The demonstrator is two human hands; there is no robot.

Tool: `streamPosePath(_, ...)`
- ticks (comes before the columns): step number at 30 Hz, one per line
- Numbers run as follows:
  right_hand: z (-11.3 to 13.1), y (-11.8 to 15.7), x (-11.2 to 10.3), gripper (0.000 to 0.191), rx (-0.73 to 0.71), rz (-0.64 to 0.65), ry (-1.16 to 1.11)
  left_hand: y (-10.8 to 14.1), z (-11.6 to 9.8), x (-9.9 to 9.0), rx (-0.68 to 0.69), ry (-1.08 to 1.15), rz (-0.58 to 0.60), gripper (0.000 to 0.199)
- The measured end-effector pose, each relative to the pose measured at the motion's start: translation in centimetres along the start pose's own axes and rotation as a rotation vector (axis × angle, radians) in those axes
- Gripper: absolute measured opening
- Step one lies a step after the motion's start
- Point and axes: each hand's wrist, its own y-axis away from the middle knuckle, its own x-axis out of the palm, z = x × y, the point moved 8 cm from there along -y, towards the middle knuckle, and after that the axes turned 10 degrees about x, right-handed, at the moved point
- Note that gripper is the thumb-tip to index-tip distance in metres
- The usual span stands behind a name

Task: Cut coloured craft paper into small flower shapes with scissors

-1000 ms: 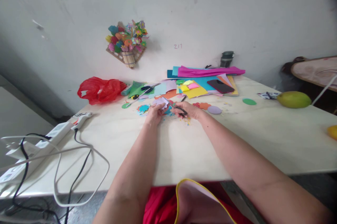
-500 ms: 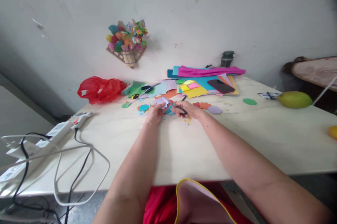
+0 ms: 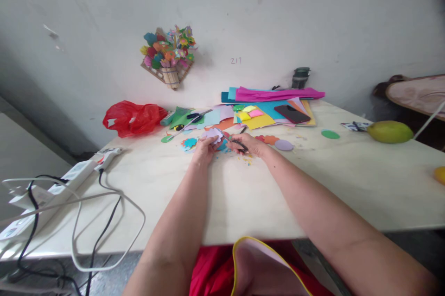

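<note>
Between the fingers of my left hand is a lilac paper piece with a scalloped edge. My right hand is closed around the dark handles of a pair of scissors, whose blades reach left to the lilac paper's edge. Whether the blades are apart is too small to tell. Blue scalloped paper lies left of my left hand, over other cut pieces. Right of my right hand are an orange scalloped piece and a lilac oval. Tiny paper scraps are scattered below the scissors.
Coloured paper sheets, a phone and a second pair of scissors lie toward the wall. A red plastic bag is at back left, a power strip with cables at left. A green-yellow fruit sits at right.
</note>
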Motion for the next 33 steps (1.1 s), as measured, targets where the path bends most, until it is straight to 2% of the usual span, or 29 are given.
streamPosePath(26, -0.64, -0.57, 0.13, 0.021, 0.0, 0.04, -0.003, 0.21, -0.17, -0.15, -0.063, -0.025, 0.007, 0.018)
streamPosePath(33, -0.04, 0.1, 0.29, 0.023, -0.006, 0.038, 0.023, 0.15, -0.26, -0.28, -0.071, -0.038, 0.02, 0.018)
